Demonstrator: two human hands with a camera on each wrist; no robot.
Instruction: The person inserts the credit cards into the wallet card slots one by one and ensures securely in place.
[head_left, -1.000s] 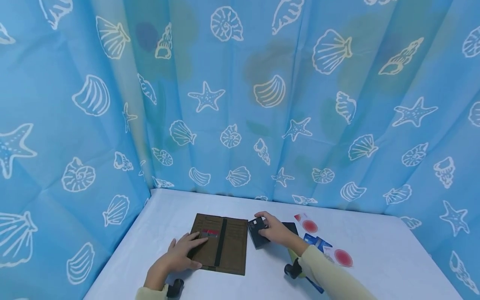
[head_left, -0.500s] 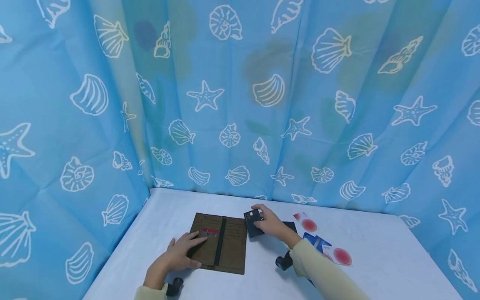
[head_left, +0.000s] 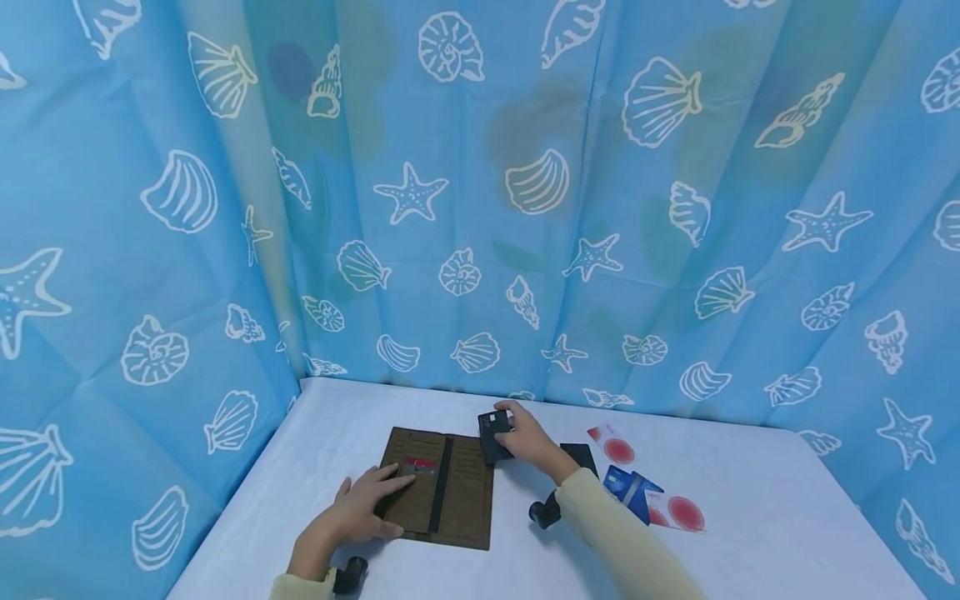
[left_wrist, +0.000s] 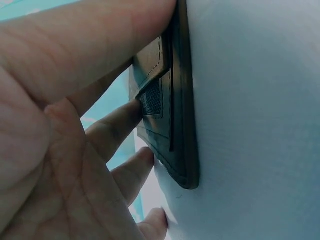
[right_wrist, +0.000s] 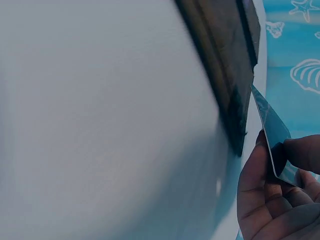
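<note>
A brown wallet (head_left: 465, 508) lies unfolded on the white table, with a dark band down its middle. A red-edged card (head_left: 422, 463) shows in a slot of its left half. My left hand (head_left: 360, 507) rests on the wallet's left edge with its fingers spread; in the left wrist view the fingertips touch the wallet (left_wrist: 165, 135) near a mesh window. Between thumb and fingers my right hand (head_left: 531, 437) pinches a black bank card (head_left: 492, 425) with a chip, tilted above the wallet's upper right corner. In the right wrist view the card (right_wrist: 272, 130) stands nearly edge-on.
Right of the right hand lie a black card-like item (head_left: 578, 456), blue cards (head_left: 628, 490) and white cards with red circles, one farther back (head_left: 618, 448) and one nearer (head_left: 682, 510). A blue shell-print curtain (head_left: 480, 208) hangs behind the white table (head_left: 780, 517).
My right hand has moved left and slightly away from me with the black bank card, from beside the wallet to over its upper right corner. The left hand has stayed still.
</note>
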